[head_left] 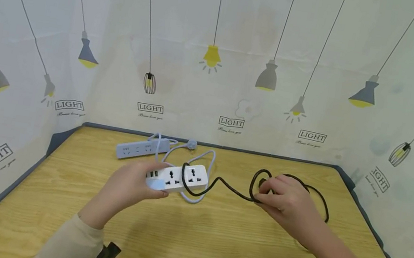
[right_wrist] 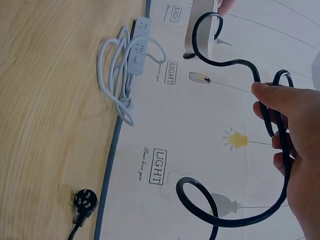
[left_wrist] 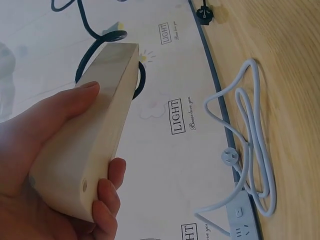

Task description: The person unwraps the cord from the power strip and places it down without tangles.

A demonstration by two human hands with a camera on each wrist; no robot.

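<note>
My left hand grips a white power strip by its near end and holds it above the wooden table, sockets up. In the left wrist view my thumb and fingers wrap its plain underside. A black cord loops around the strip and runs right to my right hand, which holds several coils of it. In the right wrist view the fingers curl round the black cord, with the white strip beyond. Its black plug lies on the table.
A blue-grey power strip with its pale coiled cord lies at the back of the table, behind the white strip. A cloth backdrop printed with lamps walls the table on three sides. The table has a dark rim.
</note>
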